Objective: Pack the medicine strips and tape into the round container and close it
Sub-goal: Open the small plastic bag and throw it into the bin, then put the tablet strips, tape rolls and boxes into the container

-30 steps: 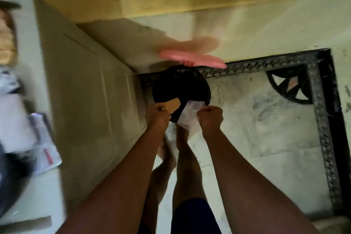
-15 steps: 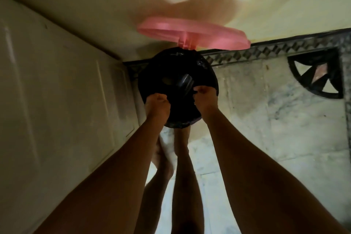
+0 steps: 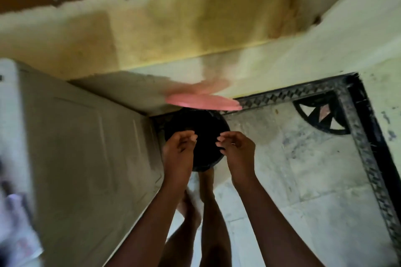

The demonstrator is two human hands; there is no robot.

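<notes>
A: While both arms reach down from the lower edge of the view, what is the state of each hand?

B: The left hand [image 3: 179, 149] is loosely curled, fingers bent inward, thumb and fingertips apart; it grasps nothing. The right hand [image 3: 237, 147] is in the same condition: fingers half curled, released, nothing between them. The two hands face each other with a gap between.

A: Where is the round container?

B: The round black container [image 3: 199, 134] stands on the floor [image 3: 303, 169], in the corner formed by the pale cabinet [image 3: 86, 158] on the left and the wall [image 3: 195, 34] behind. Both hands are above its near rim, one at each side. Whether the fingertips touch the rim cannot be told. The interior is dark; its contents cannot be made out.

A: And the lid?

B: The pink lid [image 3: 204, 102] is raised at the far rim of the container, tilted edge-on toward the camera and blurred. The container is therefore open.

A: Other items?

B: The person's bare feet [image 3: 193, 208] stand on the floor just nearer than the container. A dark patterned border [image 3: 358, 136] runs along the floor to the right. Blurred white objects [image 3: 15, 212] lie at the left edge; they cannot be identified.
</notes>
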